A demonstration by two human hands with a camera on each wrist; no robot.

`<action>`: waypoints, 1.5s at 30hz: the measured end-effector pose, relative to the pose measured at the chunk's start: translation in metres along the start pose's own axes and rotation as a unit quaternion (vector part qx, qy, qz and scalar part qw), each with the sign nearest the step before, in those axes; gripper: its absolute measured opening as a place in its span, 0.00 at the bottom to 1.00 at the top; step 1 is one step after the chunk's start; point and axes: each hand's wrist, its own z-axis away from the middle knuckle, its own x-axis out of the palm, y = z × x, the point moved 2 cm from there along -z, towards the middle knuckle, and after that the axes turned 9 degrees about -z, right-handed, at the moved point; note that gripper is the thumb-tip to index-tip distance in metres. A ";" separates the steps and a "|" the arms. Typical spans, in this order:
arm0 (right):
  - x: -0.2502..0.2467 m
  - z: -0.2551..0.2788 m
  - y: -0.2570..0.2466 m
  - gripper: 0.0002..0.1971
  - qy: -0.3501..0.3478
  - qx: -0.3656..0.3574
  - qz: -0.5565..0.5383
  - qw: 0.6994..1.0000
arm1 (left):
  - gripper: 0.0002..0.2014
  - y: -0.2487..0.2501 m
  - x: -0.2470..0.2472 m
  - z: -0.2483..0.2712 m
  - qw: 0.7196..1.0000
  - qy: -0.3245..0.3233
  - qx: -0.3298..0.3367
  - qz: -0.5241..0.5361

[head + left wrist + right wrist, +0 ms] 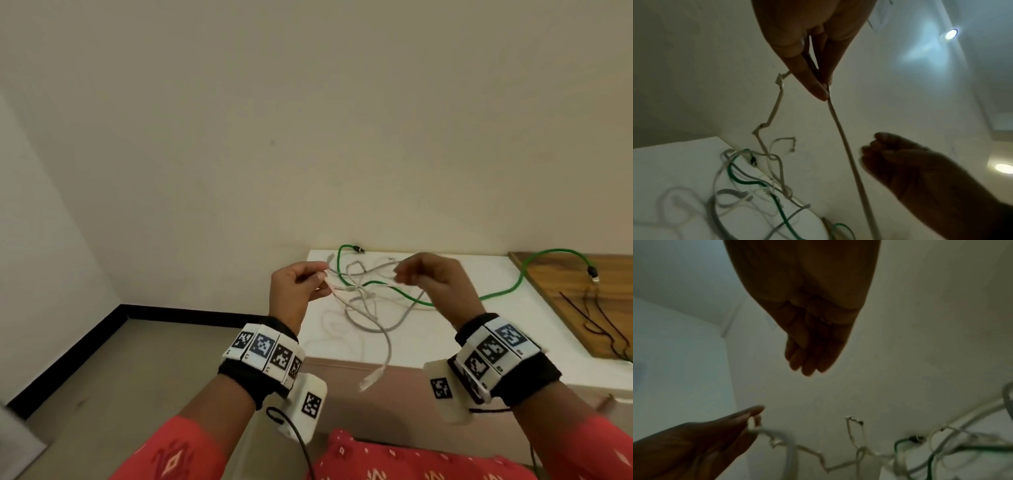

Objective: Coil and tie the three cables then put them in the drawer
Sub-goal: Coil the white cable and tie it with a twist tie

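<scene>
L hand [294, 286] is raised over the white table [445, 342], fingers [813, 84] pinching a kinked white cable [840, 129]; one end dangles w/ its plug [371, 376] past the table's front edge. R hand [431, 277] is beside it, fingers loosely curled, gripping nothing visible. Green cable [496, 294] and grey cable [373, 320] lie tangled on the table.
</scene>
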 end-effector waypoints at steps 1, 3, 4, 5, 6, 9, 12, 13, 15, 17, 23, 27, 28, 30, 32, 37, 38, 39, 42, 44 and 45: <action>0.008 0.008 0.003 0.16 -0.042 0.047 -0.033 0.997 | 0.09 0.004 0.001 0.000 1.000 0.003 -0.004 0.019; 0.021 0.026 0.010 0.09 -0.094 0.143 -0.089 0.981 | 0.08 0.011 0.001 0.001 0.998 0.022 -0.015 0.061; 0.025 0.035 0.013 0.09 -0.106 0.181 -0.115 0.971 | 0.08 0.013 -0.001 0.002 0.996 0.036 -0.022 0.083; 0.028 0.043 0.016 0.11 -0.114 0.206 -0.141 0.961 | 0.09 0.014 -0.002 0.002 0.993 0.051 -0.029 0.101; 0.029 0.050 0.016 0.13 -0.118 0.217 -0.168 0.954 | 0.10 0.015 -0.002 0.002 0.991 0.060 -0.032 0.113; 0.026 0.055 0.006 0.15 -0.088 0.212 -0.263 0.937 | 0.11 0.011 0.001 0.005 0.995 0.040 -0.025 0.084; 0.012 0.049 -0.003 0.18 -0.036 0.211 -0.361 0.908 | 0.09 0.002 0.003 0.008 0.995 -0.006 0.025 -0.093; 0.008 0.047 -0.007 0.19 -0.032 0.215 -0.399 0.891 | 0.07 0.000 0.003 0.009 0.984 -0.011 0.048 -0.169; 0.000 0.045 -0.013 0.20 -0.036 0.215 -0.470 0.855 | 0.05 -0.003 0.004 0.008 0.953 -0.004 0.097 -0.287; -0.005 0.045 -0.016 0.17 -0.038 0.193 -0.516 0.834 | 0.05 -0.006 0.008 0.007 0.933 -0.007 0.133 -0.336; -0.007 0.041 -0.016 0.05 0.006 0.085 -0.578 0.811 | 0.10 -0.025 0.042 0.039 0.930 -0.263 0.098 -0.237; -0.006 0.041 -0.007 0.10 0.020 0.032 -0.516 0.856 | 0.11 -0.038 0.063 0.057 0.894 -0.292 0.148 -0.306; -0.005 0.042 -0.004 0.11 0.022 0.020 -0.489 0.872 | 0.12 -0.039 0.066 0.060 0.883 -0.303 0.161 -0.321; -0.004 0.046 0.001 0.15 0.019 0.000 -0.436 0.900 | 0.15 -0.039 0.069 0.064 0.862 -0.314 0.189 -0.351; -0.002 0.051 0.003 0.18 0.019 -0.017 -0.360 0.933 | 0.17 -0.035 0.068 0.066 0.855 -0.300 0.216 -0.363; 0.013 0.064 0.000 0.07 0.000 -0.069 -0.143 0.987 | 0.08 -0.032 0.070 0.070 0.844 -0.260 0.246 -0.400; 0.017 0.066 0.000 0.07 -0.002 -0.077 -0.087 0.993 | 0.07 -0.031 0.071 0.071 0.839 -0.258 0.249 -0.410; 0.019 0.068 0.000 0.08 0.003 -0.084 -0.029 0.996 | 0.07 -0.029 0.072 0.072 0.837 -0.255 0.250 -0.414; 0.024 0.072 0.007 0.14 0.015 -0.109 0.138 0.984 | 0.12 -0.022 0.071 0.073 0.844 -0.242 0.258 -0.404; 0.024 0.072 0.014 0.15 -0.002 -0.110 0.215 0.970 | 0.17 -0.021 0.069 0.071 0.836 -0.239 0.267 -0.416; 0.023 0.072 0.016 0.13 -0.014 -0.099 0.247 0.964 | 0.17 -0.022 0.068 0.069 0.822 -0.243 0.276 -0.434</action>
